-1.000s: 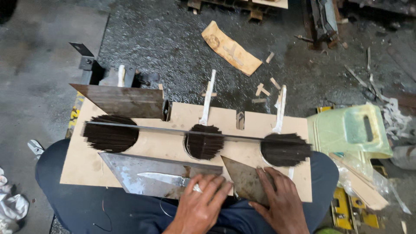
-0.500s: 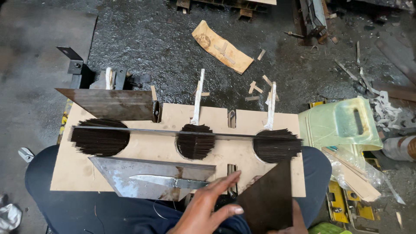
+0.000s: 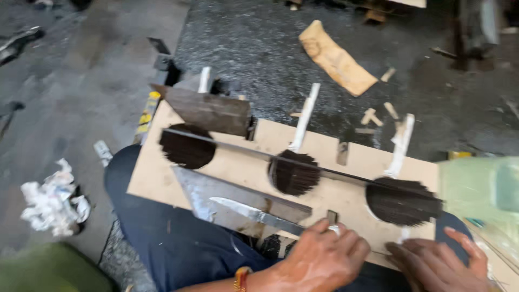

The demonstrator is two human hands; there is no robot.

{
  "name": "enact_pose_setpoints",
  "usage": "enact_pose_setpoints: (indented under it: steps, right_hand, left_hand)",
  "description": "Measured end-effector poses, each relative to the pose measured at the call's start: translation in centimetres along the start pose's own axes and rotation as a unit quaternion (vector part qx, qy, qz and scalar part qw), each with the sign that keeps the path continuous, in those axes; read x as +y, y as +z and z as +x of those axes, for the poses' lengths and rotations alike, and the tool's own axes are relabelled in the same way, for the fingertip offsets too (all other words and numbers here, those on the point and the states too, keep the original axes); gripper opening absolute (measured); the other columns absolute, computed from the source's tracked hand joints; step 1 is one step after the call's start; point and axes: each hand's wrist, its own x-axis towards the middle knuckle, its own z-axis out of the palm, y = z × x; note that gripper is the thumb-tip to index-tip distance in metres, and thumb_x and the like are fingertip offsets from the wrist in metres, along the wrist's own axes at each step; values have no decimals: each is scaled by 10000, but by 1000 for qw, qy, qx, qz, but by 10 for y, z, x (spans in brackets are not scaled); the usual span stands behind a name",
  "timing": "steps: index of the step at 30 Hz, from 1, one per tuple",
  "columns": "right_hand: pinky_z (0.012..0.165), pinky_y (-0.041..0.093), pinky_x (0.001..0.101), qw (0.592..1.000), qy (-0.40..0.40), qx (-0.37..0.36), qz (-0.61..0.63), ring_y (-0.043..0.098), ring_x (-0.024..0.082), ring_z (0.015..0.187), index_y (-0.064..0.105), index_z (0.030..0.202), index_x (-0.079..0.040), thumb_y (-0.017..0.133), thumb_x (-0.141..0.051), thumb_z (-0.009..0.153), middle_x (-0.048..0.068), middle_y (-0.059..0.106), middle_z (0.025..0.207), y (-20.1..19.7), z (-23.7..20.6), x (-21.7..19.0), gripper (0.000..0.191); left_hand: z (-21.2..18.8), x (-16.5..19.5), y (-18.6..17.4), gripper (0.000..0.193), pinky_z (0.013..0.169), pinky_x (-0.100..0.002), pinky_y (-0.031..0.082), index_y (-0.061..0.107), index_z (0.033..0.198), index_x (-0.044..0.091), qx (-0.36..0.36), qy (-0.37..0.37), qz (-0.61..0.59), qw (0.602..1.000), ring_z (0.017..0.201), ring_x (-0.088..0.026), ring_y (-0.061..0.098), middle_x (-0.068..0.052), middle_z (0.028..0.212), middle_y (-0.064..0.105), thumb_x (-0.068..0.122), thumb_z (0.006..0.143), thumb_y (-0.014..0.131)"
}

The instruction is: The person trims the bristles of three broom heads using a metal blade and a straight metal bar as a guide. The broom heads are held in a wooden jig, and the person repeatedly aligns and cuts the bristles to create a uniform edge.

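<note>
Now the dark triangular plate that the right hand was lifting half a second ago is gone from view, and that hand is lying flat, fingers spread, at the near right corner of the board, just under the right-hand dark disc. Nothing is showing between its fingers; it is pressing down, not gripping. The left hand is curling over the near edge of the board, knuckles up, right where the knife ends. The blade is running away from that hand toward the upper left, lying on the big grey steel plate. Whether those fingers are closing on the knife's handle I cannot tell; the handle end is hidden beneath them.

So the loose plate is out of the way and both hands are settling at the board's near edge, which is resting across the person's lap. Beyond the hands, the long thin bar is lying across all three discs, with the middle disc just past the knife tip, and pale wooden sticks are poking out at the far side. The view is also swinging left, showing crumpled paper on the floor.
</note>
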Motion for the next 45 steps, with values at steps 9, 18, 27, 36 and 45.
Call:
enact_pose_setpoints:
  steps: [9,18,27,36,45]
  right_hand:
    - [986,620,279,849,116,-516,2,823,82,1004,712,1231,-365,566,-507,959,-49,828,1047,84,26,62,340]
    - [945,526,330,767,539,270,221,653,199,1037,646,1351,58,686,-59,1071,205,682,1131,34,-91,70,306]
    - [942,466,308,745,512,173,390,634,195,1034,643,1407,34,700,-44,928,114,708,1128,56,-45,16,488]
    - [798,609,324,937,165,89,294,701,218,1051,742,1124,-127,705,-165,850,88,683,1197,-19,68,-145,279]
    - [764,564,383,964,8,74,256,662,272,916,735,1148,-38,775,-133,796,93,665,1022,18,87,-181,367]
  left_hand:
    - [-9,-7,-12,324,866,-358,505,656,1250,16,33,-43,-77,996,969,-228,661,-101,1032,648,177,972,700]
    - [-65,-73,-77,896,1063,-538,374,500,1414,45,-29,-125,43,991,1268,-363,521,-180,1333,560,516,704,780]
    - [-72,-97,-103,1165,1144,-495,284,385,1522,53,-169,-207,82,960,1295,-376,446,-168,1413,509,312,508,897]
    - [-70,-93,-118,1010,1138,-514,294,490,1397,29,-142,-195,59,969,1266,-357,497,-172,1319,531,253,512,922]
    - [-70,-99,-123,985,1103,-513,297,518,1400,78,-164,-167,77,969,1259,-343,507,-162,1315,537,257,517,916]
